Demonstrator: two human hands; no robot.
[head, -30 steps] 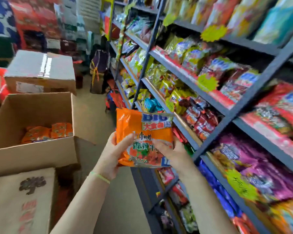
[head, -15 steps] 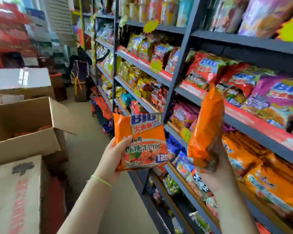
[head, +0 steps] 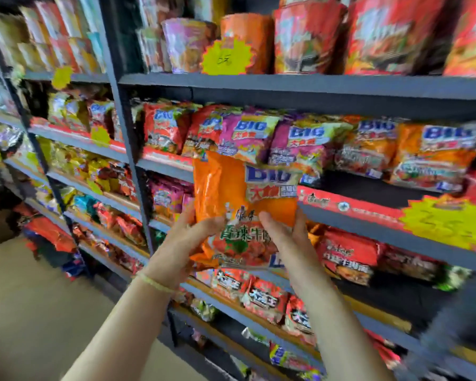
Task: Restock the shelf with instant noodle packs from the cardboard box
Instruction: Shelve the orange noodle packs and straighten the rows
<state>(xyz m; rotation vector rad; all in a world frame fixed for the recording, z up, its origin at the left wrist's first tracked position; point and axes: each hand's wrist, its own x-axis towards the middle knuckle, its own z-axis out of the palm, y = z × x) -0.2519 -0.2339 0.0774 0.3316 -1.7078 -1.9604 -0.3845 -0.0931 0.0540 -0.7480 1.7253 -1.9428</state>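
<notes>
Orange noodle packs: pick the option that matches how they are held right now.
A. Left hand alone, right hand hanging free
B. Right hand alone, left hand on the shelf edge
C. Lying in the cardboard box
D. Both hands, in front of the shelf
D: the left hand and right hand both grip the orange noodle packs, raised in front of the shelf; no cardboard box is in view.

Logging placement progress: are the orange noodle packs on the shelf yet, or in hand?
In hand: orange noodle packs held upright by left hand and right hand, before the shelf.
</notes>
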